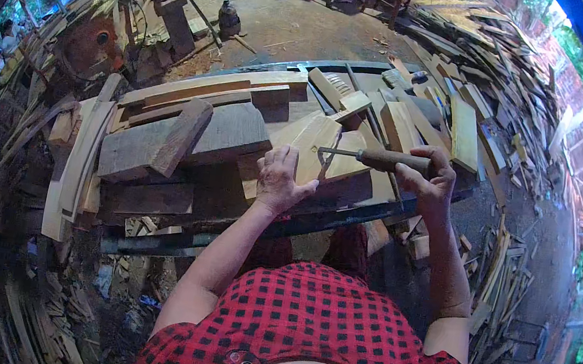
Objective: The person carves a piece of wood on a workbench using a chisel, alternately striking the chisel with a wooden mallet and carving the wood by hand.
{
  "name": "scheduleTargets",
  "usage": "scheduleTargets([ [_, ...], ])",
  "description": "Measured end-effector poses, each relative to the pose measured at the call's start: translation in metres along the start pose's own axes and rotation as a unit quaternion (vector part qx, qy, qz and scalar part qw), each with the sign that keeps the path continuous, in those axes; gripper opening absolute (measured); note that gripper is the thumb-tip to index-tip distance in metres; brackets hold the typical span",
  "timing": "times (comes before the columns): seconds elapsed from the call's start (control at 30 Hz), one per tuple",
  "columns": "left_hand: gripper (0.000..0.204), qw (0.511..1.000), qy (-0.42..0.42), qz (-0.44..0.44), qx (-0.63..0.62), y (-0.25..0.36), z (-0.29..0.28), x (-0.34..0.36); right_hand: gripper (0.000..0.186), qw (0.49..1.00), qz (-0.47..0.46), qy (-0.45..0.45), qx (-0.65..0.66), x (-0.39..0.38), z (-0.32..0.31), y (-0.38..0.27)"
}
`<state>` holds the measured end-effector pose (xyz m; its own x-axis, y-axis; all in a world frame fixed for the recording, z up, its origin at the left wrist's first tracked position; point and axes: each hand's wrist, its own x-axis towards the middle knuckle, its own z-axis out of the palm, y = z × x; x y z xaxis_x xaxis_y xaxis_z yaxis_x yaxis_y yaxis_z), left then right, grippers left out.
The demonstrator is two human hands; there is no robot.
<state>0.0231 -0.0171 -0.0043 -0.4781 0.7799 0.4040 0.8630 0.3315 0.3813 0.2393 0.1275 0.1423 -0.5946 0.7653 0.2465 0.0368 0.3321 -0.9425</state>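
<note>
Handled tool [387, 160] at a pale wooden block [310, 133], one bare hand on each

The person's right hand [430, 180] holds the tool by its thick brown handle, the fingers curled round the rear end and the thumb along the near side. The handle lies nearly level, and its thin metal shaft points left, with the tip at the pale block. Whether the tip is biting into the wood cannot be told.

The left hand [278, 179] rests on the near left part of the same block. Its fingers are close together and slightly bent, pointing away from the body, while the thumb stands wide, reaching right to a spot just below the tip. A small dark shape shows beside the tip, too small to make out.

The block is near the middle of a crowded workbench [361, 215], straight in front of the person. To its left lies a long grey beam [234, 129], with a brown piece of wood [183, 137] lying slantwise across it. Pale curved strips [80, 154] are at the bench's left end. To the right of the tool, near the right hand, a pale board [464, 135] lies among other offcuts. The person wears a red and black checked shirt [333, 313].
</note>
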Motion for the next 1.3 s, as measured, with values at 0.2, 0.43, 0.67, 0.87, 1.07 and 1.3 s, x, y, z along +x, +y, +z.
scheduleTargets([
  [0.2,0.082,1.000,-0.018,-0.017,-0.015,0.000,0.001,0.000,0.027,1.000,0.023,-0.006,-0.002,0.000,0.002,-0.007],
  [0.43,0.083,0.999,-0.024,-0.026,-0.016,0.003,-0.005,0.000,0.028,0.999,0.010,-0.021,-0.029,0.004,0.006,-0.014],
  [0.67,0.082,0.999,-0.005,-0.015,-0.036,0.001,-0.002,-0.001,0.025,0.995,-0.003,-0.047,-0.087,0.020,0.018,-0.038],
  [0.87,0.079,0.999,0.033,0.016,0.007,-0.002,0.004,-0.002,0.031,0.953,-0.070,-0.102,-0.276,0.061,0.046,-0.077],
  [1.07,0.058,0.994,0.029,0.040,-0.101,0.022,-0.051,0.009,0.022,0.892,-0.091,-0.194,-0.397,0.087,0.086,-0.107],
  [1.3,0.021,0.510,-0.280,0.323,-0.747,0.160,-0.182,0.012,0.021,0.928,0.002,-0.243,-0.282,0.104,0.102,-0.106],
])
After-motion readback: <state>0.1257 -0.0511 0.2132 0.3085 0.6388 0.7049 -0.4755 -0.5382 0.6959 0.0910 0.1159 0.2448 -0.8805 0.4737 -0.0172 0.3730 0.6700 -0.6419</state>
